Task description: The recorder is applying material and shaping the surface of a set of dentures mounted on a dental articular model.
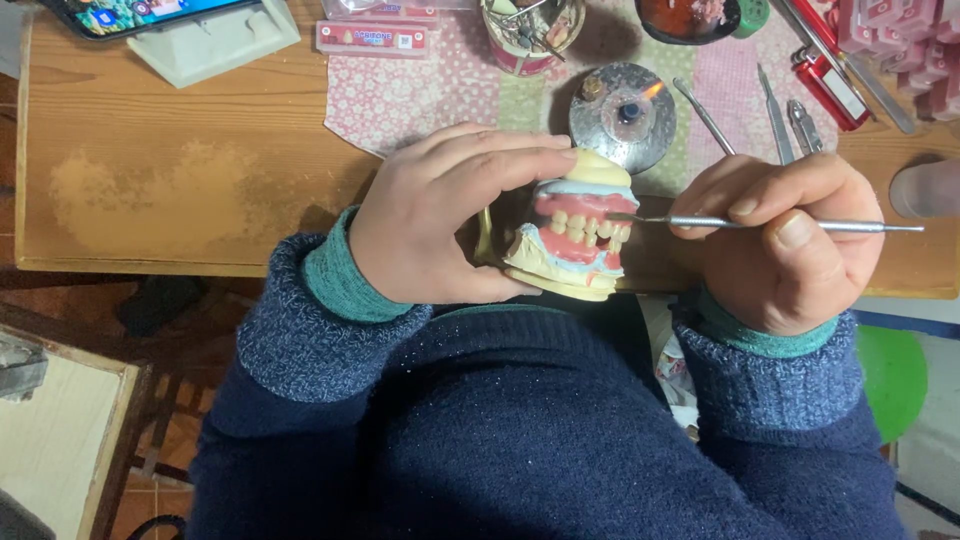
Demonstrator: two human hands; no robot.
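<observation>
The left hand [440, 215] clasped the denture model [575, 228] by its stiff plaster bases above the table [180, 150] edge (soft wax, fragile teeth, probably heavy), the right hand [785, 245] pinching a metal wax tool [760, 224] at its teeth, a lit burner [622, 115] beyond.

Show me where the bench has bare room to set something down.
Bare wood on the table, between the white stand and the patterned cloth. Crowded: cloth around the burner and the tools beyond the right hand.
</observation>
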